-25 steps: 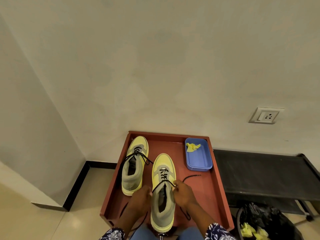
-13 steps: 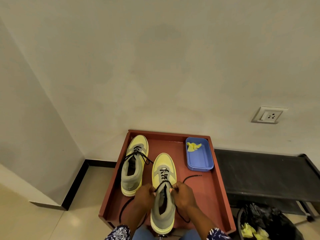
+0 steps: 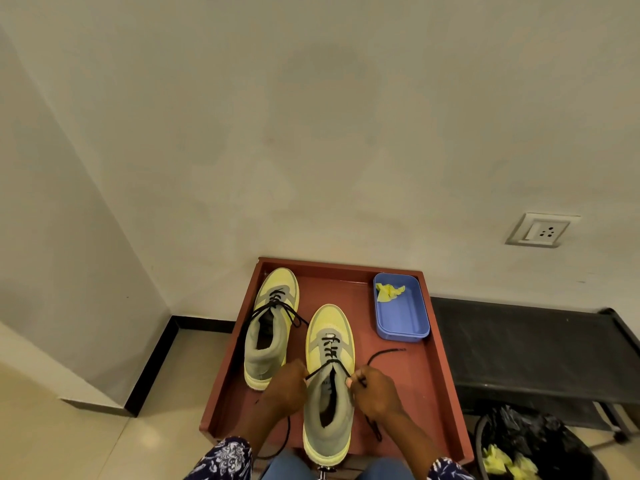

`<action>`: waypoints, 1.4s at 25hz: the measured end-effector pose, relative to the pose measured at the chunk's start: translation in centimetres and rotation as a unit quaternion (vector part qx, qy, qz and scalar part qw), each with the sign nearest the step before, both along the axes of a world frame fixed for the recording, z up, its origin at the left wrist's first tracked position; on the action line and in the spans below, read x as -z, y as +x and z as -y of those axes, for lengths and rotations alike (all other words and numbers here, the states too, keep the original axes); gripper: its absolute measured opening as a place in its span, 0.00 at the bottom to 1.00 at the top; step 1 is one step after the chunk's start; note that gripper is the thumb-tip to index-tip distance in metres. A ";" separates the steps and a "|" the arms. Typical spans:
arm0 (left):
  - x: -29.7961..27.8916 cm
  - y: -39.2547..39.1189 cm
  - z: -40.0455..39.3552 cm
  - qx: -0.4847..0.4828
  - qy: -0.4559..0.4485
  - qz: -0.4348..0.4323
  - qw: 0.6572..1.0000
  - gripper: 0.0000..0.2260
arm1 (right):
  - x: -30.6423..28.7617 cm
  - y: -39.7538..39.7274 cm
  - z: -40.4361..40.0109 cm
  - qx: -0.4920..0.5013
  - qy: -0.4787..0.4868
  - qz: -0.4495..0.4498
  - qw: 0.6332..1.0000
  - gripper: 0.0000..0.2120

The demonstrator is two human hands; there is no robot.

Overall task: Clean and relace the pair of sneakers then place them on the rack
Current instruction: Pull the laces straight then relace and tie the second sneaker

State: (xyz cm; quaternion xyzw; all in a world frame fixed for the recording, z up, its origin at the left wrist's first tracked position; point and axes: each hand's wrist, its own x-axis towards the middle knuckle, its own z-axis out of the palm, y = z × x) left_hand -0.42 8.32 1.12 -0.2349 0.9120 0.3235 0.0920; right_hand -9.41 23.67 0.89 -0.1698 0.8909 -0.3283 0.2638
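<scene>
Two yellow-and-grey sneakers stand on a red-brown tray (image 3: 433, 375). The left sneaker (image 3: 272, 327) has its black lace threaded, ends hanging loose. The right sneaker (image 3: 329, 382) is nearer to me, its black lace (image 3: 330, 351) crossing the upper eyelets. My left hand (image 3: 285, 388) pinches the lace's left strand beside the sneaker's collar. My right hand (image 3: 375, 389) pinches the right strand; that strand's loose end curves out over the tray toward the right.
A blue plastic tub (image 3: 401, 311) with a crumpled yellow cloth (image 3: 388, 292) sits at the tray's back right. A black low rack (image 3: 526, 355) stands to the right against the wall. A black bag (image 3: 540, 441) holding yellow cloths lies below it. A wall socket (image 3: 540, 230) is above.
Both hands have drawn slightly apart at the sneaker's collar, pulling the two lace strands tauter. The sneakers and tub have not moved.
</scene>
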 end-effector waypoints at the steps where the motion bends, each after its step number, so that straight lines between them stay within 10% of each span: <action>1: -0.4 0.0 0.2 0.011 -0.003 0.005 1.000 0.08 | 0.0 -0.1 -0.2 -0.010 0.004 0.002 1.000 0.13; 12: -2.0 0.1 0.1 -0.087 0.160 -0.112 0.977 0.12 | -2.1 -0.6 0.1 0.011 -0.126 0.074 0.989 0.11; 25: -3.6 -2.3 -2.4 -0.216 0.403 -0.261 0.850 0.11 | -4.1 -0.1 0.9 0.024 -0.284 0.154 0.946 0.09; 35: -1.5 -3.1 -2.5 -0.202 0.347 -0.254 0.880 0.11 | -3.1 -0.4 1.8 0.044 -0.292 0.196 0.935 0.09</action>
